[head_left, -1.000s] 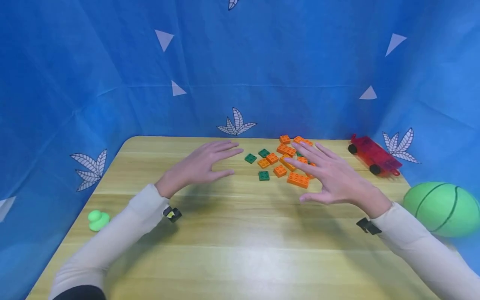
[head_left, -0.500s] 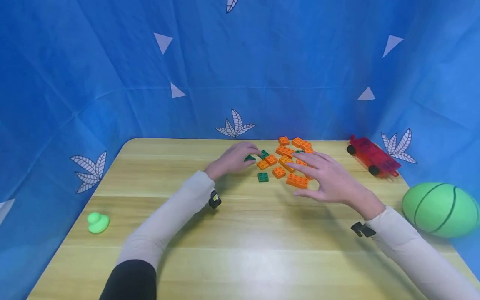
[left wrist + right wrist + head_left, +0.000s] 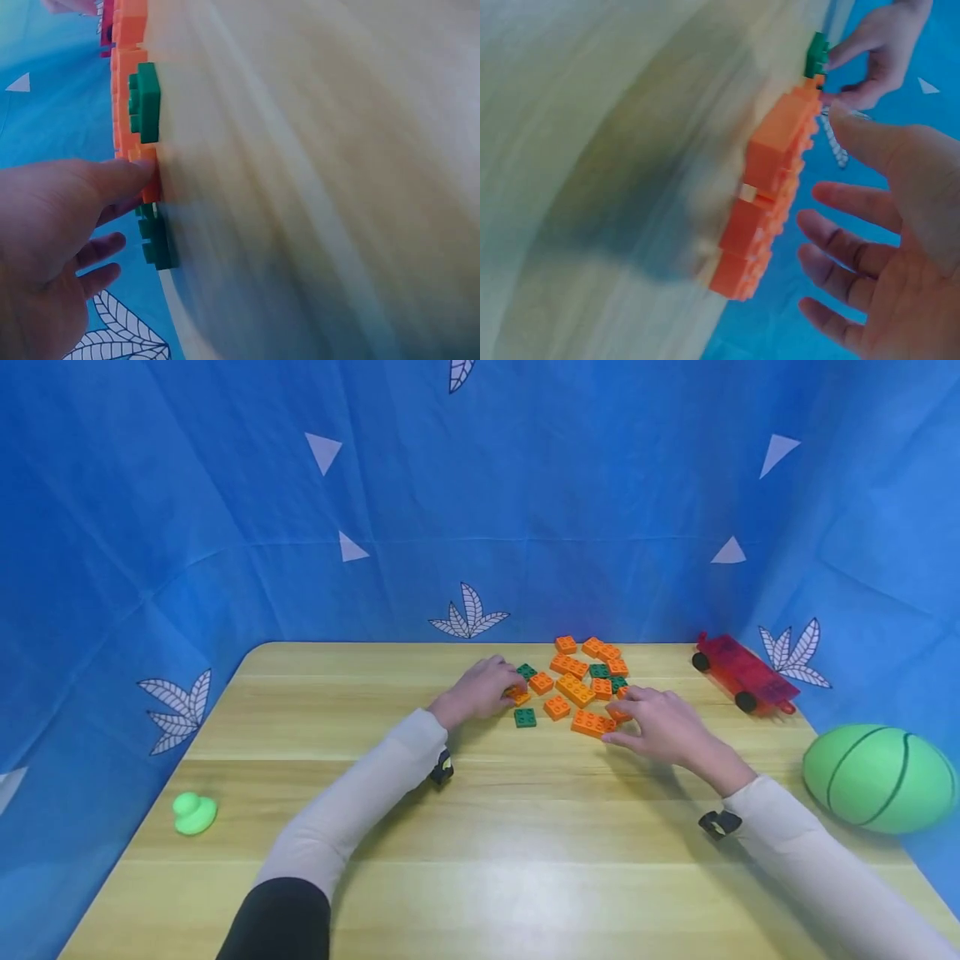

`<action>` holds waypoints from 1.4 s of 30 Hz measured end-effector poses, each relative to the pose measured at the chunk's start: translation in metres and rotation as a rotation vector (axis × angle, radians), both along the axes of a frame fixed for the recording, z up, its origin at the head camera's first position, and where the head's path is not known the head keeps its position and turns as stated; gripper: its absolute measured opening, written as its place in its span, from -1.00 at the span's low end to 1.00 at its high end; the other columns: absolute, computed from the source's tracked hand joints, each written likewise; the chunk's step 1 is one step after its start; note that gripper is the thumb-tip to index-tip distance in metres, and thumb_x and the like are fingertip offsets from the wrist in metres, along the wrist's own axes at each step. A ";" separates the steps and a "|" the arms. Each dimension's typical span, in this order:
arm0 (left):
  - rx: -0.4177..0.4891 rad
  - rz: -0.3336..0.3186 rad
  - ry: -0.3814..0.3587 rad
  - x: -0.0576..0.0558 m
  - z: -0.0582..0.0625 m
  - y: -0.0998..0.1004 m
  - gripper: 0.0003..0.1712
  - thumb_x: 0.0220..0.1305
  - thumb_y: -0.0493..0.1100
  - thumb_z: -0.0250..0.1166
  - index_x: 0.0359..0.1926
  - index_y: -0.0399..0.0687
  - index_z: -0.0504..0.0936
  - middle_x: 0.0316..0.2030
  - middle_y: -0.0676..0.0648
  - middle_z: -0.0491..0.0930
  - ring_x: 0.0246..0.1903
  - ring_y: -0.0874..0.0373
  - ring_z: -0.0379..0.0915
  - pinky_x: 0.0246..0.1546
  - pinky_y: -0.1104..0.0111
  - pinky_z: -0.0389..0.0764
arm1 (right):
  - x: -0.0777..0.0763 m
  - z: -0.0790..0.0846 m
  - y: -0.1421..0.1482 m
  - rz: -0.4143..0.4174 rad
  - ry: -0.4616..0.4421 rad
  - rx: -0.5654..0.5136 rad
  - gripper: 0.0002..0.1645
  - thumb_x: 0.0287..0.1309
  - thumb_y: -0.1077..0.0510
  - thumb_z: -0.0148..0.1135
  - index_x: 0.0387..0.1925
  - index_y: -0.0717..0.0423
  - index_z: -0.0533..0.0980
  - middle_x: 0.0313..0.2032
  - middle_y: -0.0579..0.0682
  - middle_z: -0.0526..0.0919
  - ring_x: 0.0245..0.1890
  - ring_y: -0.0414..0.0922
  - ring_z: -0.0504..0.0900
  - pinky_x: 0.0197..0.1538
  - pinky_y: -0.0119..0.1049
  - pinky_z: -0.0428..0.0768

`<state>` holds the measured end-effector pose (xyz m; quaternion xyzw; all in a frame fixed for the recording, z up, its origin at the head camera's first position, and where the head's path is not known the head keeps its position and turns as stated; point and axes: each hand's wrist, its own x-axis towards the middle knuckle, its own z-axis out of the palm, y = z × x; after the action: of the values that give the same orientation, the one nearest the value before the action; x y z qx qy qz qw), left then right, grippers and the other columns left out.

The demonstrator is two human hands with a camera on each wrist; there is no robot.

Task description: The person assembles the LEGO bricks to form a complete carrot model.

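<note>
Toward the back of the table, my left hand [image 3: 483, 687] pinches a small orange building brick [image 3: 152, 187] between thumb and fingers. The fingers partly hide that brick. One green brick [image 3: 525, 717] lies in front of it, another green brick [image 3: 527, 672] just behind. My right hand [image 3: 667, 727] is over the right side of the pile, its fingers apart and holding nothing. Its thumb comes close to the end of a long orange brick [image 3: 590, 723], and its fingers overlap a smaller orange brick [image 3: 618, 713] in the head view.
More orange bricks [image 3: 575, 690] and a few green ones [image 3: 599, 671] lie between the hands. A red toy car [image 3: 742, 672] stands at the back right, with a green ball [image 3: 879, 778] in front of it. A green rubber duck [image 3: 194, 814] sits at the left. Blue cloth [image 3: 525, 485] encloses the table.
My left hand has moved right and down to the bricks and taken hold of a small orange one. The right hand has come down closer to the pile, its fingers drawn in somewhat.
</note>
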<state>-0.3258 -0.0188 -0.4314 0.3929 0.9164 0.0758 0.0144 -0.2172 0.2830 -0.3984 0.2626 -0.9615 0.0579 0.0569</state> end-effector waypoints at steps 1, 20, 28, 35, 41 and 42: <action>0.000 0.003 0.003 0.001 0.000 -0.001 -0.66 0.39 -0.09 0.37 0.16 0.11 0.69 0.12 0.06 0.69 0.10 0.06 0.42 0.21 0.19 0.45 | -0.001 -0.003 0.000 -0.008 -0.009 -0.003 -0.43 0.17 -0.16 0.48 0.07 0.12 0.70 -0.11 0.14 0.73 -0.35 -0.05 0.65 -0.28 -0.05 0.61; 0.072 -0.010 -0.193 0.042 0.001 -0.044 -0.68 0.34 -0.03 0.42 0.07 0.03 0.73 -0.01 0.06 0.72 -0.07 0.19 0.52 0.10 0.30 0.58 | -0.009 -0.018 -0.005 -0.065 -0.075 -0.030 -0.47 0.08 -0.07 0.56 -0.01 0.18 0.72 -0.34 0.01 0.55 -0.43 -0.15 0.38 -0.40 -0.32 0.30; 0.092 0.012 -0.296 0.081 -0.001 -0.052 -0.72 0.28 0.01 0.47 -0.06 0.01 0.73 -0.15 0.05 0.66 -0.21 0.19 0.46 -0.09 0.36 0.58 | -0.008 -0.027 -0.015 -0.092 -0.137 -0.053 -0.46 0.11 -0.12 0.53 -0.01 0.17 0.71 -0.22 0.05 0.57 -0.40 -0.15 0.45 -0.37 -0.31 0.40; 0.093 -0.001 -0.261 0.107 -0.005 -0.037 -0.64 0.30 0.04 0.46 0.00 -0.05 0.74 -0.16 0.05 0.67 -0.22 0.23 0.45 -0.07 0.38 0.58 | -0.004 -0.027 -0.019 -0.053 -0.191 -0.035 -0.52 0.13 -0.07 0.51 -0.03 0.17 0.70 -0.12 0.10 0.64 -0.35 -0.13 0.53 -0.34 -0.23 0.55; 0.082 0.008 -0.232 0.119 -0.007 -0.028 -0.61 0.31 0.06 0.44 0.04 -0.05 0.74 -0.14 0.06 0.68 -0.21 0.26 0.46 -0.09 0.40 0.56 | 0.002 -0.022 -0.027 0.027 -0.258 -0.051 -0.55 0.15 -0.01 0.51 -0.03 0.21 0.70 -0.16 0.05 0.67 -0.32 -0.17 0.49 -0.22 -0.23 0.55; 0.083 0.013 -0.235 0.121 -0.007 -0.027 -0.60 0.31 0.06 0.44 0.06 -0.04 0.73 -0.11 0.05 0.69 -0.19 0.26 0.47 -0.06 0.40 0.57 | 0.004 -0.022 -0.029 0.040 -0.268 -0.056 -0.56 0.15 0.00 0.51 -0.04 0.21 0.70 -0.16 0.05 0.67 -0.32 -0.17 0.48 -0.21 -0.24 0.53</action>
<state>-0.2046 -0.0459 -0.4381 0.3757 0.9069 0.1592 0.1048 -0.2136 0.2544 -0.4199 0.2702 -0.9530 0.1203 -0.0657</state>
